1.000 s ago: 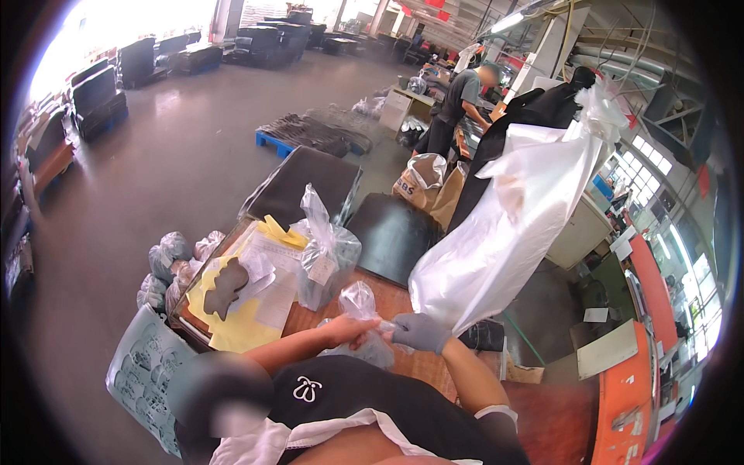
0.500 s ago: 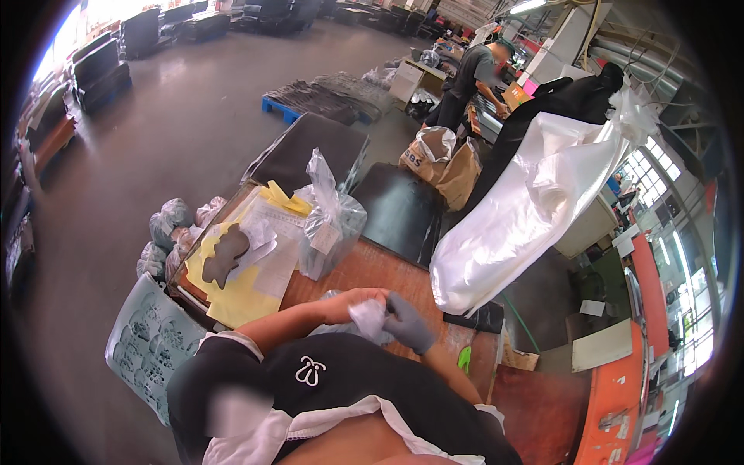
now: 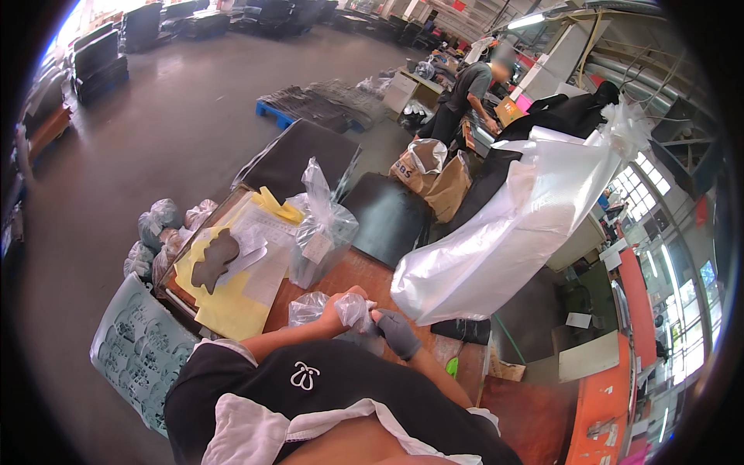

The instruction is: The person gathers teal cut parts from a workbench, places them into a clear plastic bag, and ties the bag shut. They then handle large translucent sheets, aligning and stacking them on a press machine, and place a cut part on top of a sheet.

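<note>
Close to my chest, over the reddish-brown table [image 3: 358, 273], I hold a clear plastic bag [image 3: 308, 308]. My bare left hand [image 3: 339, 316] is closed around its gathered part, and the film bulges out on both sides of the fingers. My right hand [image 3: 397, 335], in a grey glove, grips the bag just beside the left one, with its thumb against the film. What lies inside the bag cannot be made out. Beyond my hands stands another clear bag [image 3: 325, 236], tied at the top and bearing a paper tag.
Yellow and white papers [image 3: 240, 291] lie at the table's left with a dark cut-out shape [image 3: 215, 261] on top. A large clear plastic sack [image 3: 473, 260] hangs at the right. Farther off are a brown paper sack [image 3: 442, 186], dark stacked sheets [image 3: 298, 159] and a co-worker [image 3: 465, 89].
My hands have shifted a little down and left, and more of the bag shows by the left hand. The large sack's lower end has swung left.
</note>
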### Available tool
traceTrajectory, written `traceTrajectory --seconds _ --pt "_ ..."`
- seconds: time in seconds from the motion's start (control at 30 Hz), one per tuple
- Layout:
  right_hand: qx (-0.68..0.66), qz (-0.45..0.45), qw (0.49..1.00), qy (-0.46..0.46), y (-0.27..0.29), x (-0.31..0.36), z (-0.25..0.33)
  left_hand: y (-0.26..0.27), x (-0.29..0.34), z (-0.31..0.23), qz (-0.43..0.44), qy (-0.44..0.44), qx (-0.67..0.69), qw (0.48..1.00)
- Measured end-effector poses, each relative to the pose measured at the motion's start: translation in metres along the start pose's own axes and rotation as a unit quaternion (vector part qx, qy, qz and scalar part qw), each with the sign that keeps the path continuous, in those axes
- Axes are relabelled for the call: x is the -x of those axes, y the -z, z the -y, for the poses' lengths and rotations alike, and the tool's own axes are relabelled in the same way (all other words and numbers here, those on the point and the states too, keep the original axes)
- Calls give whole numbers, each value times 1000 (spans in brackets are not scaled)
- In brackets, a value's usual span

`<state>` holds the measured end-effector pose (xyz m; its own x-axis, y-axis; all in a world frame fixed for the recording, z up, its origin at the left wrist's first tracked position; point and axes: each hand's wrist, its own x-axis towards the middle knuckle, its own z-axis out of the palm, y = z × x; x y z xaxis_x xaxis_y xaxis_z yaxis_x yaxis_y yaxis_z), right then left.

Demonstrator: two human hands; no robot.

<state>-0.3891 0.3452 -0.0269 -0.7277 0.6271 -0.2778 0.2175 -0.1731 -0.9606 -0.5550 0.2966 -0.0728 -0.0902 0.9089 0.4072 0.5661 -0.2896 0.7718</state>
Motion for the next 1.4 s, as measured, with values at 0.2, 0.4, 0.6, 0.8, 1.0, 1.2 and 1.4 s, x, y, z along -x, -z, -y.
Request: traceTrajectory --seconds 0.2,0.4,0.6,0.8,1.0,1.2,1.4 --pt "150 -60 984 78 1 -16 -22 -4 -4 -5 -50 -11 344 937" --pt "270 -84 924 258 -2 -13 -6 7 -3 -11 -38 83 169 981" --pt "40 -39 990 127 9 1 20 13 4 -13 35 -15 287 957" --pt "-67 -17 991 116 15 10 54 41 4 -34 132 1 378 916" --pt "31 -134 989 60 18 3 39 39 4 -33 -24 -49 80 995" --pt "79 -253 964 -27 83 18 -41 62 57 11 -105 -156 -75 979" --pt "100 -285 948 -94 95 16 -92 69 93 10 -56 43 -137 988"
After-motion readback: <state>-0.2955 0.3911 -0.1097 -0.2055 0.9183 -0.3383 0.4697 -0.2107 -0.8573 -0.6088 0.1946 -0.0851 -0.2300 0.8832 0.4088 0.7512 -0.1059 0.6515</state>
